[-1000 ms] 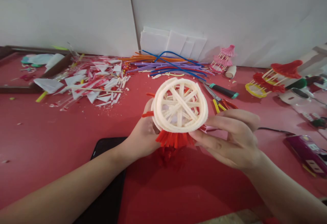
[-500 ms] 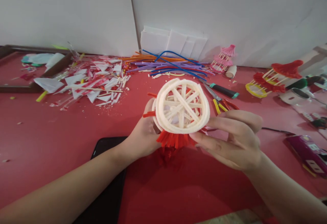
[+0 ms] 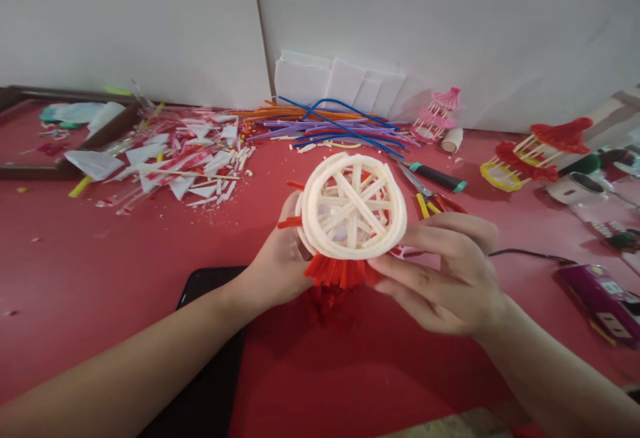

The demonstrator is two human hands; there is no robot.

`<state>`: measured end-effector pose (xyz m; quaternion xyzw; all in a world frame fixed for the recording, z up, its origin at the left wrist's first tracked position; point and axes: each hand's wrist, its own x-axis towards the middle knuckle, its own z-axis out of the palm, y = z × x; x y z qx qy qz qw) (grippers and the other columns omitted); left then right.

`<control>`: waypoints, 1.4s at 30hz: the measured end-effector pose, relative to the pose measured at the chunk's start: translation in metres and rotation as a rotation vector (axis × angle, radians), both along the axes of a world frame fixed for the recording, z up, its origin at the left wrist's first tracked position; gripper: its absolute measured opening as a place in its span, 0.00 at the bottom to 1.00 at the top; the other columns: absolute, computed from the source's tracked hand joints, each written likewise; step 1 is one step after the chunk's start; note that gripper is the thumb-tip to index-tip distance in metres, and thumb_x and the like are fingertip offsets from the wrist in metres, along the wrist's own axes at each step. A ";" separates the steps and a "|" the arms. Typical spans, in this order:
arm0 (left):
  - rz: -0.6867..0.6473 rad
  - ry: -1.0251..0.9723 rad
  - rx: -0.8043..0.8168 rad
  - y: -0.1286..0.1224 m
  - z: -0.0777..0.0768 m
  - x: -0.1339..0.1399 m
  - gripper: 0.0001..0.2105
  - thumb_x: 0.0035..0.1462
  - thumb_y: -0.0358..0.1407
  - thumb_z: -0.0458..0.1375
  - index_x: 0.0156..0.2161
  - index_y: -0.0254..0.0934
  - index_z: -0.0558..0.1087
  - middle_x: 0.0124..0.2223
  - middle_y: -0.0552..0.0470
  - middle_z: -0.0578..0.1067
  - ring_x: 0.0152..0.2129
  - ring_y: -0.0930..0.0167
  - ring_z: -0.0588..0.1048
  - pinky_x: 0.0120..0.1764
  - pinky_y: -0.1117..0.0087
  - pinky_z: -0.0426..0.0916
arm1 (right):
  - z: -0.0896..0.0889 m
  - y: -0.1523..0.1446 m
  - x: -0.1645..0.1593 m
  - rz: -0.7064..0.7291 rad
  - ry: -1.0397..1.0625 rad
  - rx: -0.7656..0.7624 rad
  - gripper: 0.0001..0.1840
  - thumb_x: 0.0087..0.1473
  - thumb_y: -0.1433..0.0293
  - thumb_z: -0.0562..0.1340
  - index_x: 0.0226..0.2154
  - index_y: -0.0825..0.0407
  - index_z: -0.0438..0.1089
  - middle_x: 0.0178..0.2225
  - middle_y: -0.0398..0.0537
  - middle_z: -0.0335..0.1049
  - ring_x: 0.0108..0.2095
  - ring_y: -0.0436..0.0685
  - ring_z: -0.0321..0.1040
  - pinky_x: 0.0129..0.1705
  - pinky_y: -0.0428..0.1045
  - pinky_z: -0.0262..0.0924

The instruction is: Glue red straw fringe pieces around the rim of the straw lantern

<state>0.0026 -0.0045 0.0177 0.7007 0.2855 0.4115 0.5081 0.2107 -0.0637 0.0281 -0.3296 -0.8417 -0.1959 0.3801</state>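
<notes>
Between my hands is a pipe-cleaner model (image 3: pixel 356 206), its round cream end with crossing spokes turned toward me. Red pipe-cleaner pieces fringe its lower side, and two short red ends stick out at its left. My left hand (image 3: pixel 280 258) is closed around the model's left side; its fingertips are hidden behind it. At the lower right rim, my right hand (image 3: pixel 450 271) pinches the model with thumb and fingers. Part of a pink piece shows by the right fingers.
Behind lie loose pipe cleaners (image 3: pixel 325 128), with scraps (image 3: pixel 190 158) to their left. A utility knife (image 3: pixel 437 177) and yellow-and-red-handled pliers (image 3: pixel 425 205) lie beyond my right hand. Two small pagoda models (image 3: pixel 443 115), a purple power strip (image 3: pixel 600 301) and a black flat device (image 3: pixel 205 365) are around.
The model and my right hand have shifted very slightly left. Both hands keep their hold.
</notes>
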 end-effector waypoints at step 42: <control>0.020 0.007 -0.029 -0.002 0.000 0.000 0.32 0.44 0.44 0.68 0.56 0.42 0.68 0.53 0.44 0.74 0.57 0.54 0.67 0.58 0.52 0.66 | -0.007 -0.003 -0.004 -0.099 0.092 0.096 0.17 0.46 0.70 0.64 0.41 0.42 0.76 0.48 0.44 0.69 0.41 0.58 0.66 0.42 0.58 0.63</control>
